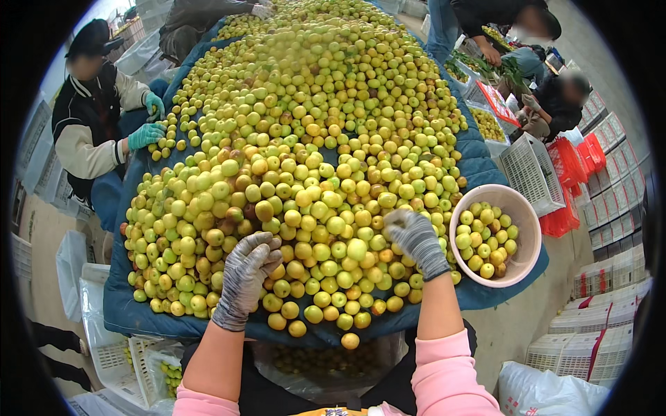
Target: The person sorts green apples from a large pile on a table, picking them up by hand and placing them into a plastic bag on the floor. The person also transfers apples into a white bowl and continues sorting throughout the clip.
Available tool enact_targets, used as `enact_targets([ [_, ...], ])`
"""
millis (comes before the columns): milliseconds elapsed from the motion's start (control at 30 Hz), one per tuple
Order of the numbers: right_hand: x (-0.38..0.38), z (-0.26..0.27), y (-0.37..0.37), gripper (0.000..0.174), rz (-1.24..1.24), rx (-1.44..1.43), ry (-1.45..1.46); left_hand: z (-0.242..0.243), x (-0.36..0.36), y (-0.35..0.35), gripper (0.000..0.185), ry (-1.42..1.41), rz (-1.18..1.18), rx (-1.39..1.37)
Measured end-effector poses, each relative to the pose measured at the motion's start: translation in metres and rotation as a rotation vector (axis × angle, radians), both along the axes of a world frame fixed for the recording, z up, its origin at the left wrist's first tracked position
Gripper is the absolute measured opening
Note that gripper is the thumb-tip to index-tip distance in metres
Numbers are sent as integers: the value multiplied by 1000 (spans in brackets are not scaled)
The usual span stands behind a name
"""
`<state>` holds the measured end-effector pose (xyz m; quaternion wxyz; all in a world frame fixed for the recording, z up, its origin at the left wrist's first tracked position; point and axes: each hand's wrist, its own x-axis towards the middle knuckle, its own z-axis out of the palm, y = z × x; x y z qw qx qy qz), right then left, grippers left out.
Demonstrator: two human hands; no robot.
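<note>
A large heap of round yellow-green fruit that look like jujubes (333, 225), some with brown patches, covers a blue padded cloth (476, 161) in front of me. My left hand (248, 275), in a grey knitted glove with a pale palm, is over the near left part of the heap. Its fingers are curled, and I cannot see whether they hold a fruit. Above the fruit on the right is my right hand (419, 243), in a matching glove, its fingers bent and blurred; whether anything is in them is hidden. Just right of it stands a pale pink plastic basket (529, 247) part-filled with the same fruit.
A person in teal gloves (146, 136) handles fruit at the left edge. More people (559, 106) work at upper right. White crates (530, 174) and red bags (564, 161) stand on the right floor. Below the near edge, a plastic-lined container (328, 361) holds darker fruit.
</note>
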<state>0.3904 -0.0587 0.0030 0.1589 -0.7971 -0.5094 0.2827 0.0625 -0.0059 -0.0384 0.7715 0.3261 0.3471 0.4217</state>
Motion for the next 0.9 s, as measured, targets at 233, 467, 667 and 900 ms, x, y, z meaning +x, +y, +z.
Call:
enact_targets([
  [233,-49,-14,3,36,241,-328,-546,3,8,2,26,8,-73,-16],
  [467,-40,5,12,49,250,-401,-518,5,13,-4,31,139,-241,-19],
  [667,-85,25,0,41,442,-59,-77,10,28,-14,56,96,-447,-32],
  [900,-58,4,6,35,444,333,180,-3,17,-8,26,282,-340,0],
])
